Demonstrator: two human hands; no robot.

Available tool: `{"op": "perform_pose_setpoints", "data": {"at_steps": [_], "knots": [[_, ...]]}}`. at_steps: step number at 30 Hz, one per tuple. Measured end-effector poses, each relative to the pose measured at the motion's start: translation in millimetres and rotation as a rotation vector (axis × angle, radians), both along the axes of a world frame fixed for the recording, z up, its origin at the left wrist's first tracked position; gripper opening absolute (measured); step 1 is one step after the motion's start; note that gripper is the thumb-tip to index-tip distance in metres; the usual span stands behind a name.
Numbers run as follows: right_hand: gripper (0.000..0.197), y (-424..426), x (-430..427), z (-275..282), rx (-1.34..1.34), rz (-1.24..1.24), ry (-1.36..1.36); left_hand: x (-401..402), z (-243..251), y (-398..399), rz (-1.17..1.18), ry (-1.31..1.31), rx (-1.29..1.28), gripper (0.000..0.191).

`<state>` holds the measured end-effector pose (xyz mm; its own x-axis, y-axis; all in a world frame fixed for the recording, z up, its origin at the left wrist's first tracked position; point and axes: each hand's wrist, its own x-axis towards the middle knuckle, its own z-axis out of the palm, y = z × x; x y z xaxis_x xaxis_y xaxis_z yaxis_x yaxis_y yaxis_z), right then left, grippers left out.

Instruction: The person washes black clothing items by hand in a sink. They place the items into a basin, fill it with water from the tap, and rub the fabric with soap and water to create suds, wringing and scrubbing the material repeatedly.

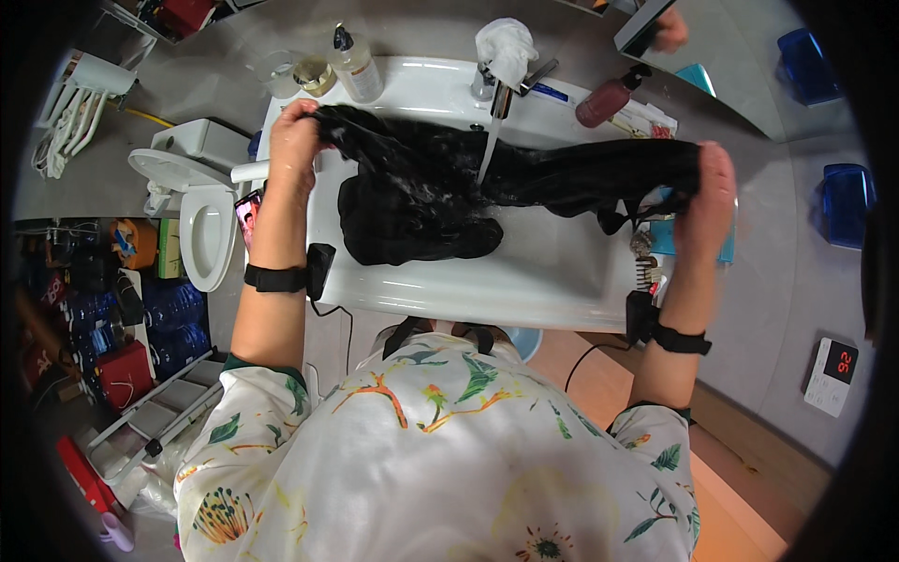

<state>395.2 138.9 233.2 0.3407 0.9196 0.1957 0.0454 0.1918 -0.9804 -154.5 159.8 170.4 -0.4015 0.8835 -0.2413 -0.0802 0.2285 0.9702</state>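
Note:
A wet black garment [421, 197] stretches across the white washbasin [562, 274], its lower part bunched in the bowl. My left hand [296, 140] grips one end above the basin's left rim. At the right side, my right hand [711, 197], slightly blurred, holds the other end raised, with a fold hanging below it. Water [489, 151] runs from the metal faucet [501, 102] onto the middle of the cloth, where some suds show. A white cloth or bag [507, 49] covers the faucet's top. Most of the bowl's floor is hidden under the fabric.
Behind the basin stand a clear pump bottle [357, 67], a gold-lidded jar [314, 76] and a reddish pump bottle [612, 97]. A hair comb [646, 272] and a turquoise box [662, 239] lie at the right edge. A phone [248, 216] and a toilet [208, 235] are left.

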Motion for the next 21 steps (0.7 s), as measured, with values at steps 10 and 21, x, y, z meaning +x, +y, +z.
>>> {"op": "perform_pose_setpoints", "data": {"at_steps": [10, 21], "knots": [[0.103, 19.1, 31.5, -365.5, -0.737, 0.466, -1.396, 83.9, -100.5, -15.2, -0.452, 0.515, -0.166, 0.046], [0.062, 30.1, -72.1, -416.2, -0.666, 1.03, -1.68, 232.9, -160.7, -78.5, -0.719, 0.134, -0.452, 0.053]]}}
